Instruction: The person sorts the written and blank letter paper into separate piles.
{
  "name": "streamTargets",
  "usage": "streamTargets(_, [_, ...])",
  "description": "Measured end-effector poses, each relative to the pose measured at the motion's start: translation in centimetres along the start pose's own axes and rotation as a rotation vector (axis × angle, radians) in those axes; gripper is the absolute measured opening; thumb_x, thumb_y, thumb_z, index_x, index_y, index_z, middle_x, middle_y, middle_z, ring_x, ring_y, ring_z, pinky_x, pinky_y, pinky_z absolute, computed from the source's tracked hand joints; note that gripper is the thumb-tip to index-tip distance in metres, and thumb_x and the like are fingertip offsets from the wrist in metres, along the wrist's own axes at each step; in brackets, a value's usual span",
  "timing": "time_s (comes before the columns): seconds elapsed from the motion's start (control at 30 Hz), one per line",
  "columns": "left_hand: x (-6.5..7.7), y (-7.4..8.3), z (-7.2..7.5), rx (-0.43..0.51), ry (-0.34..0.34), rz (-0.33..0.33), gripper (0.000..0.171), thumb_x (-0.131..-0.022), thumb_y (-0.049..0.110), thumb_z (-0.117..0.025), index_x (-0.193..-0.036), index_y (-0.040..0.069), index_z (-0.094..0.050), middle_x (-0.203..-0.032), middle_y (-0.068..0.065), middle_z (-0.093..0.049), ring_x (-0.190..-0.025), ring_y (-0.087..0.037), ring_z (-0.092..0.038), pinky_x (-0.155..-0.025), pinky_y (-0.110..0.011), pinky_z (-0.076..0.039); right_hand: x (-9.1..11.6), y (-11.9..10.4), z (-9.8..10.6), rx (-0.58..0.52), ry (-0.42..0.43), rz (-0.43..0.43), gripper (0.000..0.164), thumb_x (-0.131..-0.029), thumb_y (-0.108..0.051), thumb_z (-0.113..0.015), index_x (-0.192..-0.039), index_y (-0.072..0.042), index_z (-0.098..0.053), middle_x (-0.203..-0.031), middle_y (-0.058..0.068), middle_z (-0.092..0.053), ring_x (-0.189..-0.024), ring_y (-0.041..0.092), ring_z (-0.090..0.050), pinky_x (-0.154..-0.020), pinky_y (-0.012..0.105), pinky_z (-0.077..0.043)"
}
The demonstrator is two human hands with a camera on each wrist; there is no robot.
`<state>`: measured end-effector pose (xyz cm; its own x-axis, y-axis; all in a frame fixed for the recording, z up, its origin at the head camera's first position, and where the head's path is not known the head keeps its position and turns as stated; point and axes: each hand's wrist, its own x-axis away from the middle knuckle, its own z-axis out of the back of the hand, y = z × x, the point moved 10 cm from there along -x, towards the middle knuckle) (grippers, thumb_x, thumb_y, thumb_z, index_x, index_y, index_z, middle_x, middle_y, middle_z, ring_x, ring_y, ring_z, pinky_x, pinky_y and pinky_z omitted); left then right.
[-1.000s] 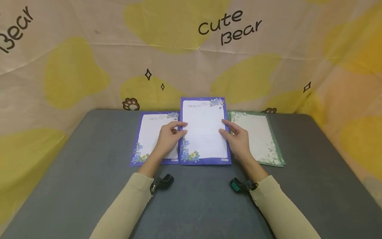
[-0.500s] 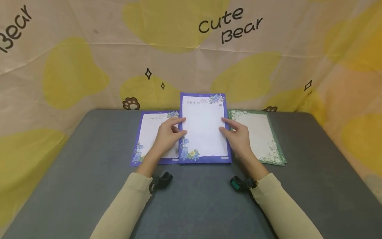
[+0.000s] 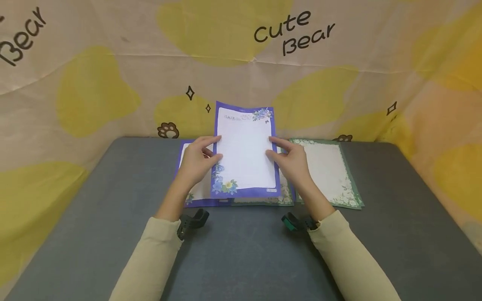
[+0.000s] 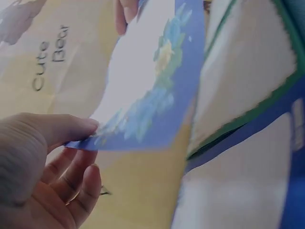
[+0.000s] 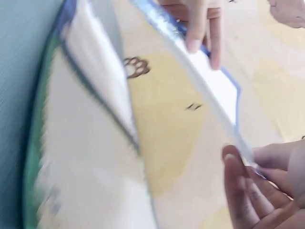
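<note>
A sheet of writing paper [image 3: 246, 154] with a purple-blue border and blue flowers is held up above the table. My left hand [image 3: 196, 163] pinches its left edge between thumb and fingers. On the opposite edge, my right hand [image 3: 293, 164] pinches it the same way. A few lines of small writing run along its top. Beneath it lies a green-bordered sheet [image 3: 260, 201], mostly hidden. To the left is another purple-bordered sheet [image 3: 211, 202], partly covered by my left hand. The right wrist view shows the raised paper [image 5: 209, 78] nearly edge-on.
Slightly fanned green-bordered sheets [image 3: 325, 171] lie at the right of the row. All the papers rest near the back edge of the dark grey table [image 3: 241, 255]. Behind it hangs a yellow and cream cloth [image 3: 226, 33] printed with "Cute Bear".
Both hands have raised the purple-bordered sheet off the table and shifted it slightly left. A green-bordered sheet now shows below it.
</note>
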<state>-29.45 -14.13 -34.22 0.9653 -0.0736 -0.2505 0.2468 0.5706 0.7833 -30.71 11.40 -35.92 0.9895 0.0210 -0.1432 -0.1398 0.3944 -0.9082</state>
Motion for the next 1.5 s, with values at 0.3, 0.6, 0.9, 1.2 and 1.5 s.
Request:
streamTargets(0.3, [0.3, -0.2, 4.5, -0.112, 0.0, 0.056, 0.052, -0.094, 0.008, -0.071, -0.144, 0.012, -0.058, -0.145, -0.014, -0.057, -0.097, -0.028, -0.062, -0.073, -0.025, -0.053, -0.6, -3.8, -3.3, -0.083, -0.151, -0.017, 0.047, -0.096, -0.01, -0.066, -0.142, -0.015, -0.06, -0.15, 0.009, -0.056, -0.107, 0.027, -0.074, -0.079, 0.033, -0.063])
streamTargets(0.6, [1.4, -1.0, 6.9, -0.143, -0.025, 0.094, 0.051, -0.093, 0.009, -0.071, -0.143, 0.01, -0.059, -0.143, -0.017, -0.057, -0.09, -0.026, -0.057, -0.071, -0.026, -0.049, -0.4, -5.3, -5.8, -0.131, -0.241, -0.035, 0.049, -0.097, -0.01, -0.066, -0.144, -0.018, -0.058, -0.152, 0.007, -0.054, -0.108, 0.025, -0.073, -0.074, 0.029, -0.062])
streamTargets(0.9, [1.2, -2.2, 8.0, -0.188, -0.042, 0.133, 0.05, -0.092, 0.011, -0.073, -0.14, 0.01, -0.061, -0.095, -0.014, -0.057, -0.074, -0.022, -0.047, -0.06, -0.027, -0.041, 0.0, -3.6, -7.8, -0.14, -0.268, -0.055, 0.048, -0.096, -0.009, -0.066, -0.143, -0.016, -0.059, -0.151, 0.007, -0.055, -0.107, 0.028, -0.073, -0.076, 0.035, -0.063])
streamTargets(1.2, [1.7, -5.1, 8.7, -0.24, -0.101, 0.231, 0.047, -0.092, 0.013, -0.073, -0.137, 0.01, -0.064, -0.081, -0.012, -0.062, -0.068, -0.02, -0.049, -0.059, -0.029, -0.041, 0.1, -1.7, -10.9, -0.075, -0.313, -0.098, 0.049, -0.095, -0.011, -0.068, -0.142, -0.017, -0.06, -0.149, 0.01, -0.056, -0.083, 0.023, -0.076, -0.076, 0.037, -0.063])
streamTargets(1.5, [1.3, -7.6, 6.8, -0.272, -0.131, 0.27, 0.045, -0.092, 0.008, -0.07, -0.137, 0.006, -0.063, -0.13, -0.022, -0.067, -0.09, -0.028, -0.067, -0.065, -0.027, -0.049, 0.0, -0.1, -12.4, -0.038, -0.328, -0.118, 0.051, -0.093, -0.009, -0.068, -0.143, -0.015, -0.059, -0.148, 0.013, -0.057, -0.068, 0.017, -0.071, -0.07, 0.034, -0.063])
